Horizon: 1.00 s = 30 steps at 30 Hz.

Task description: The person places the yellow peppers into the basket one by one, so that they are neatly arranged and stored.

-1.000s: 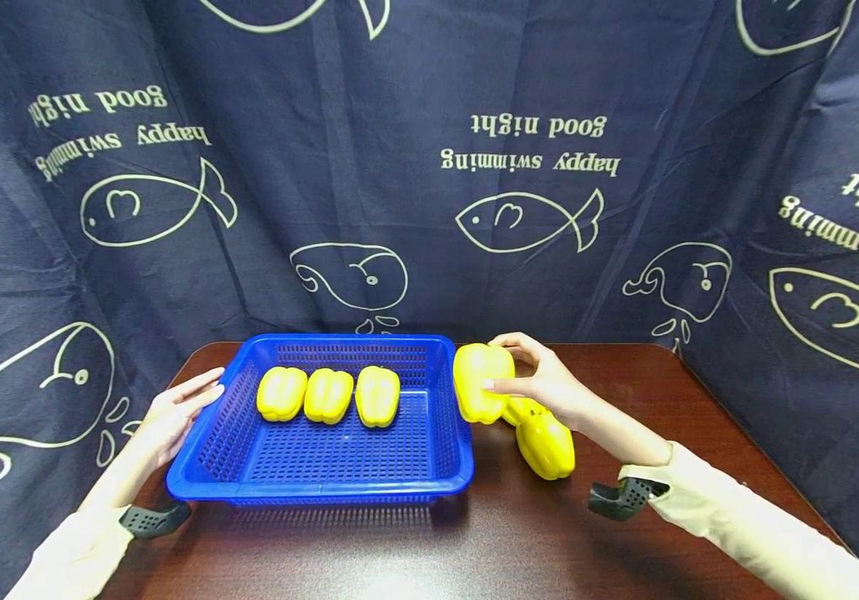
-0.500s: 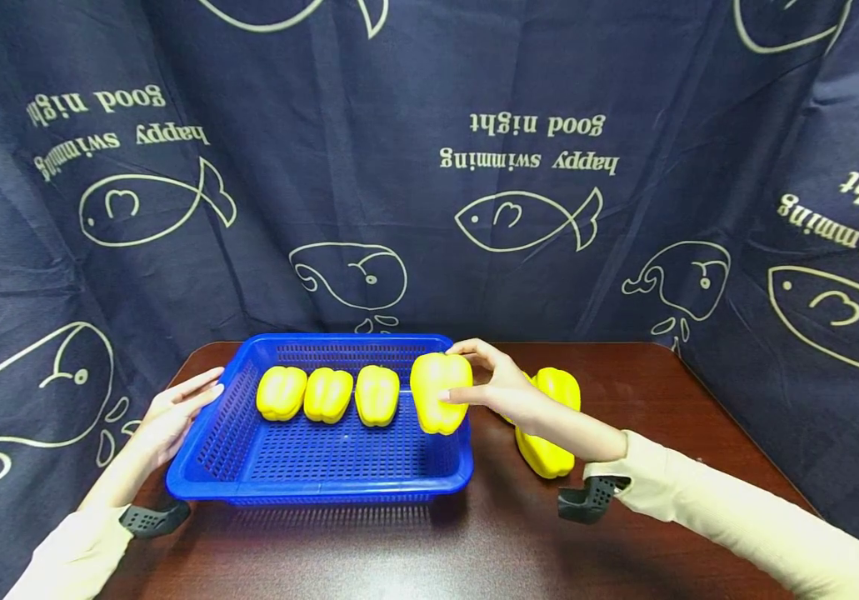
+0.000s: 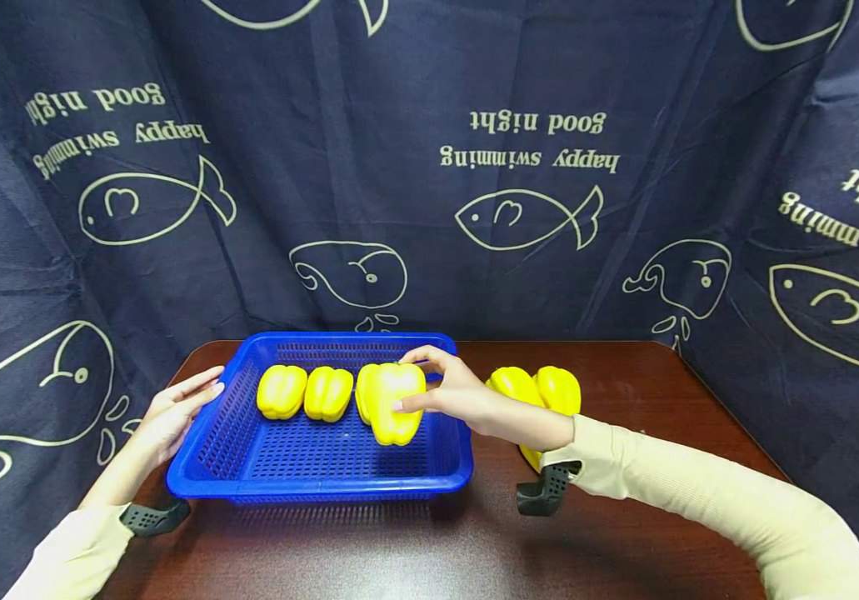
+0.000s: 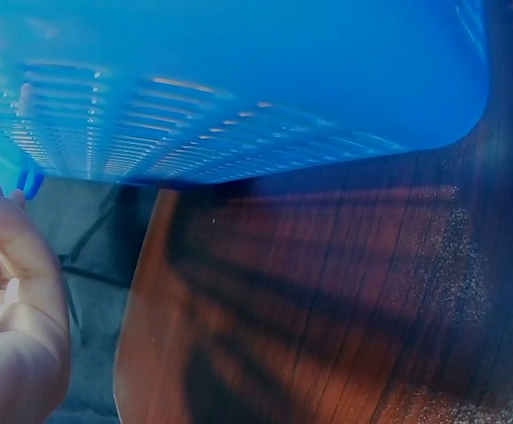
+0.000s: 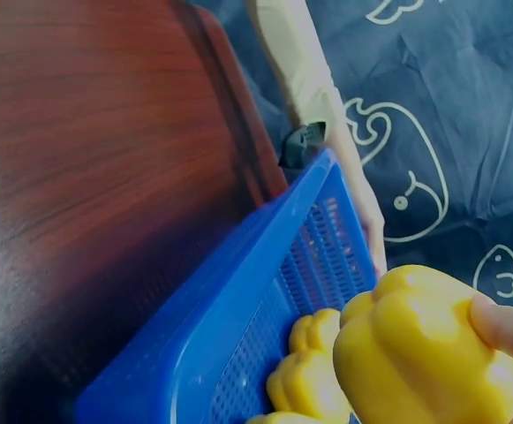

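My right hand holds a yellow bell pepper between thumb and fingers, over the right part of the blue plastic basket. The right wrist view shows this bell pepper large, with the thumb pressed on its side. In the basket lie several more yellow bell peppers in a row; the held one partly covers the rightmost. My left hand grips the basket's left rim, fingers and thumb at the edge. In the left wrist view, that hand has bent fingers up at the basket wall.
Right of the basket, a small group of yellow bell peppers lies on the dark wooden table, partly behind my right forearm. A navy curtain with fish and whale drawings hangs behind the table and along its sides.
My right hand has carried the bell pepper leftward, from beside the basket's right rim to over its inside. The left hand and the basket stay in place.
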Each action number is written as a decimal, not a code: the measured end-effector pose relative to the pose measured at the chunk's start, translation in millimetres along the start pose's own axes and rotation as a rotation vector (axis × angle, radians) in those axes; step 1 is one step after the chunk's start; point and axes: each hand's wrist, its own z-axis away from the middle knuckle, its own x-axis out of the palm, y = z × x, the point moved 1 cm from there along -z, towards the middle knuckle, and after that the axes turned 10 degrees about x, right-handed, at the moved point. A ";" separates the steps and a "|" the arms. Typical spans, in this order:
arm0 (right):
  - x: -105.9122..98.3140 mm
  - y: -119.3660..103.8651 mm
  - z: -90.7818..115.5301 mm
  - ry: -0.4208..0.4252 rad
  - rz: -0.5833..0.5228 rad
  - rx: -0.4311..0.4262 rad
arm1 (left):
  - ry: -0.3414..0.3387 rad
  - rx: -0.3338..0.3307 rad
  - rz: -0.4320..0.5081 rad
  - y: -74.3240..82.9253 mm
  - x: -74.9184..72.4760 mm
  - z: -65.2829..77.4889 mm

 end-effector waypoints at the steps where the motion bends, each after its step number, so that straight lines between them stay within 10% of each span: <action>1: 2.8 -0.8 -2.0 -0.005 -0.007 0.009 | 0.003 -0.005 0.000 -0.4 -0.3 -0.1; 30: 72.2 -14.7 -54.3 -0.064 -0.223 0.099 | -0.022 0.027 0.003 1.0 -0.1 -0.3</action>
